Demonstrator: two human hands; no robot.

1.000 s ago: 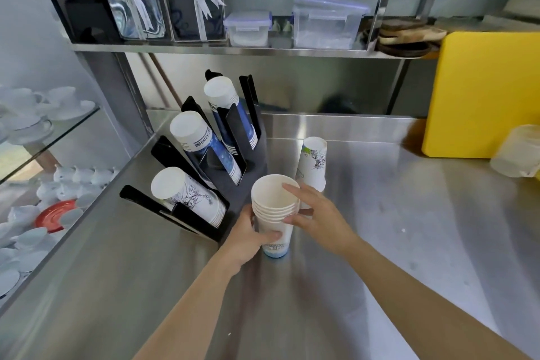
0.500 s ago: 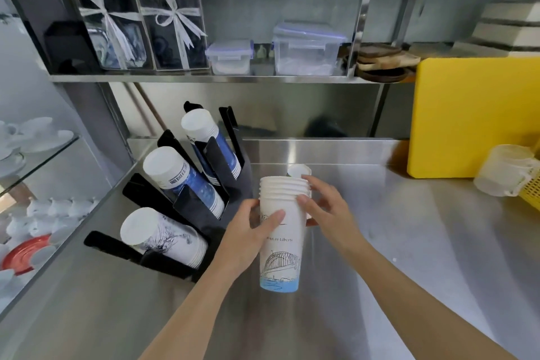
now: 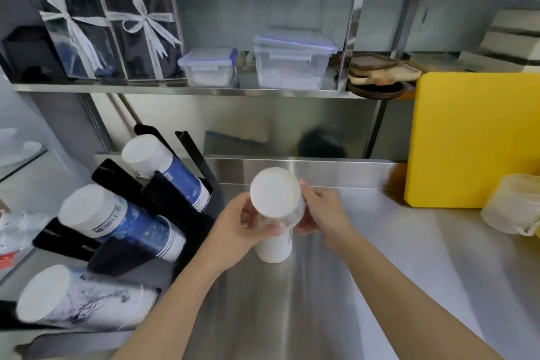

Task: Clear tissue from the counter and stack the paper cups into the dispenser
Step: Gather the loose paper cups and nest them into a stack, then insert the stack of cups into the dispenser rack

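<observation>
A stack of white paper cups [image 3: 274,193] is held above the steel counter [image 3: 380,272], tipped so its flat base faces me. My left hand [image 3: 233,228] grips it from the left and my right hand [image 3: 324,213] from the right. A white cup end [image 3: 273,251] shows just below my hands; I cannot tell whether it belongs to the held stack. The black angled dispenser [image 3: 117,260] stands at the left, close to my left hand. It carries three slanted cup rows: top [image 3: 163,166], middle [image 3: 122,219], bottom [image 3: 81,304]. I see no tissue on the counter.
A yellow cutting board [image 3: 473,137] leans against the back wall at the right, with a translucent plastic jug [image 3: 511,207] in front of it. The shelf above holds lidded plastic boxes [image 3: 292,64] and ribboned gift boxes [image 3: 111,32]. White crockery sits blurred beyond the counter's left edge.
The cup stack stood upright on the counter a second ago; both hands have lifted it and tipped it over so its base faces me. My view has tilted upward.
</observation>
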